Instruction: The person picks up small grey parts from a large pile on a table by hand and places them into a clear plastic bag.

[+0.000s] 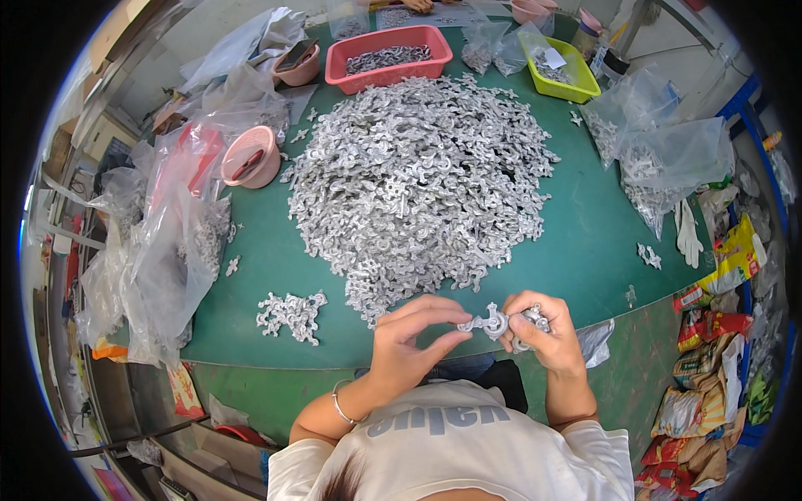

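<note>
Metal casting (pixel 491 321), a small silvery piece with curled arms, sits pinched between the two hands just over the near edge of the green table (pixel 585 242), held up close to the body where the person can look straight down on it. The left hand (pixel 407 338) grips one end with thumb and forefinger closed on it. The right hand (pixel 543 334) is clamped on the other end and seems to cup a few more of the same pieces in its palm, though they are too bunched and small to count. Holding it from both ends leaves the middle bare to view and lets either hand turn it.

Just beyond the fingertips rises a big heap of castings (pixel 418 179), within easy reach of both hands. To the left of the left hand lies a small separate cluster (pixel 291 316), kept apart from the heap. Past the heap, far from the hands, stand a red tray (pixel 388 57) holding more metal bits and a yellow-green tray (pixel 561 68). Clear plastic bags (pixel 167 250) slump off to the left, with a pink bowl (pixel 249 157) beside them; more bags (pixel 668 163) partly filled with castings and a white glove (pixel 687 235) lie out to the right.
</note>
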Tool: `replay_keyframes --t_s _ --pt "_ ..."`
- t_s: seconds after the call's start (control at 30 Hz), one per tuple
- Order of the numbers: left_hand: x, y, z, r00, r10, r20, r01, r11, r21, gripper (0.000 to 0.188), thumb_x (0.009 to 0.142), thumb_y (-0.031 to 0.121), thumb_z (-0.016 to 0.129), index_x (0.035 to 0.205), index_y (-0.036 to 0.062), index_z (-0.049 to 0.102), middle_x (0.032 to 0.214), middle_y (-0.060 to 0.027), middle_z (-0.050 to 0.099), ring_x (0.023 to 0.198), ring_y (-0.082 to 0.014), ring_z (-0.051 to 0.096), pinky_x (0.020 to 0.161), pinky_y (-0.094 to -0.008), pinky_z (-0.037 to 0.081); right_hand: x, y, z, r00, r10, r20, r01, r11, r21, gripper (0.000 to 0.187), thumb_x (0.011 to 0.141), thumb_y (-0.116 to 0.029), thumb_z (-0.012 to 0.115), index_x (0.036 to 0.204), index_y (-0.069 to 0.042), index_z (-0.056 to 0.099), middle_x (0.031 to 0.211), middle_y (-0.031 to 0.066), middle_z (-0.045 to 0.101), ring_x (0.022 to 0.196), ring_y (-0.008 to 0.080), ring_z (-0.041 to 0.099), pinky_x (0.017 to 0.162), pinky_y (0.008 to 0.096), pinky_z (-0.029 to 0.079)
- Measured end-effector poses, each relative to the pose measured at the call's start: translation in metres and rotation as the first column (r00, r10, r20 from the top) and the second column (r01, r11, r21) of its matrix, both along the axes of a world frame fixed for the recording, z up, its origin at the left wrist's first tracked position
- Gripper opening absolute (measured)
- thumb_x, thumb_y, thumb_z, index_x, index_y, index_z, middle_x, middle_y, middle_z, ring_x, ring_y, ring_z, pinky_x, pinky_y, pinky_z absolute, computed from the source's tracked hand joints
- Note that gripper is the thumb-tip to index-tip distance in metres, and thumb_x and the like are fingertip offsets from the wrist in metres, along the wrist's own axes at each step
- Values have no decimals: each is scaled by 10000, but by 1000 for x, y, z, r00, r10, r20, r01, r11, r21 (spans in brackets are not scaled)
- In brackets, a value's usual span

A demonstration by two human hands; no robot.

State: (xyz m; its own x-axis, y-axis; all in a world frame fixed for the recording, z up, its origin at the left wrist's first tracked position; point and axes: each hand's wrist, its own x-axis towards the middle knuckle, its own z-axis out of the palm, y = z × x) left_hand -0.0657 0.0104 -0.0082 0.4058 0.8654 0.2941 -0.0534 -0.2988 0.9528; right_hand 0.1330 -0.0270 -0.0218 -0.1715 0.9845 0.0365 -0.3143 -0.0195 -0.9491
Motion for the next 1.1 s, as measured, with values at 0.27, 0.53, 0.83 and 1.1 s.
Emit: replay_keyframes --t_s 0.27,0.53,0.83,1.1 --pt "-15 3 -23 966 217 -144 -210 976 64 207 669 -118 659 866 -61 631 893 -133 608 838 -186 578 768 -281 473 10 19 -14 959 -59 277 88 992 -92 97 826 -71 597 899 -7 591 677 13 553 564 63 497 511 215 407" --pt "-117 5 -90 434 848 -304 -798 518 309 163 726 -61 607 882 -14 616 866 -104 611 779 -199 579 712 -291 461 48 94 -61 401 -546 736 449 817 361 204 746 -77 659 944 -57 620 671 53 557 524 155 514 520 276 415" --pt "-158 -5 -121 123 857 -500 -690 436 578 233 752 -6 569 985 13 569 1016 -145 523 978 -317 478 849 -409 371 54 100 -86 424 -604 675 515 774 368 89 757 -104 663 775 -39 605 682 43 600 574 193 563 517 307 416" --pt "-105 10 -93 234 883 -407 -608 459 648 307 756 -31 554 1059 19 549 1096 -156 460 1038 -303 436 890 -387 349 56 62 -68 890 -456 -1 436 851 -292 110 814 -130 622 813 -32 572 578 57 550 484 91 484 433 205 323"
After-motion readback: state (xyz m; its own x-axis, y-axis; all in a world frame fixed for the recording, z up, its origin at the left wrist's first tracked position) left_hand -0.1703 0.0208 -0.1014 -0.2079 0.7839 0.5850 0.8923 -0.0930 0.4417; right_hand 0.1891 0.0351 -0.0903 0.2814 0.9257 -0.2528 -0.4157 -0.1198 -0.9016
